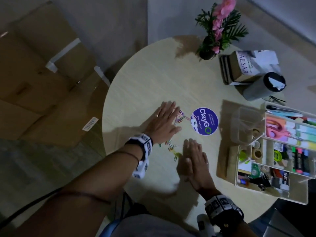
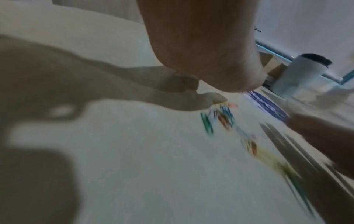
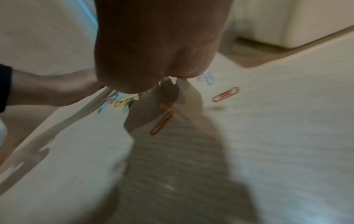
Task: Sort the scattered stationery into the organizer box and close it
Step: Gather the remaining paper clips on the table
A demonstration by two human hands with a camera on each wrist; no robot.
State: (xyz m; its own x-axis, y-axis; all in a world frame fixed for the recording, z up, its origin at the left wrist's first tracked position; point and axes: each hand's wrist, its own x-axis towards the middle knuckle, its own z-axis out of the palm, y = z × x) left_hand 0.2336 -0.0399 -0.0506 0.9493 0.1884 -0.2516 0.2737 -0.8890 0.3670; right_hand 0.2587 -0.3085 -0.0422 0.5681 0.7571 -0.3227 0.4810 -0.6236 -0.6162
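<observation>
Both forearms reach in from 6 and 7 o'clock in the head view, each wrist wearing a black-and-white band. On the round pale worktop (image 1: pixel 136 86) the left hand (image 1: pixel 164 120) lies flat, palm down, fingers straight and close together, pointing toward 1 o'clock; its fingertips touch a cluster of coloured paper clips (image 1: pixel 179 117) just beside a round purple sticker (image 1: pixel 204 120). At 5 o'clock from it the right hand (image 1: pixel 195 159) is likewise flat with fingers extended, and more paper clips lie scattered between the two hands. Neither hand pinches anything. From the right wrist view two orange clips (image 3: pixel 226 94) lie loose on the worktop past the hand, which hides its own fingers. At 3 o'clock sits the clear organizer box (image 1: pixel 282 151), open, its compartments holding highlighters, pink scissors (image 1: pixel 277 130), tape rolls and binder clips. Beyond it, toward 1 o'clock, stand a grey tumbler (image 1: pixel 263 88) with a black lid, a stack of books (image 1: pixel 239 69), and a potted plant with pink flowers (image 1: pixel 220 28). Cardboard boxes (image 1: pixel 42 74) fill the floor at 9 o'clock.
</observation>
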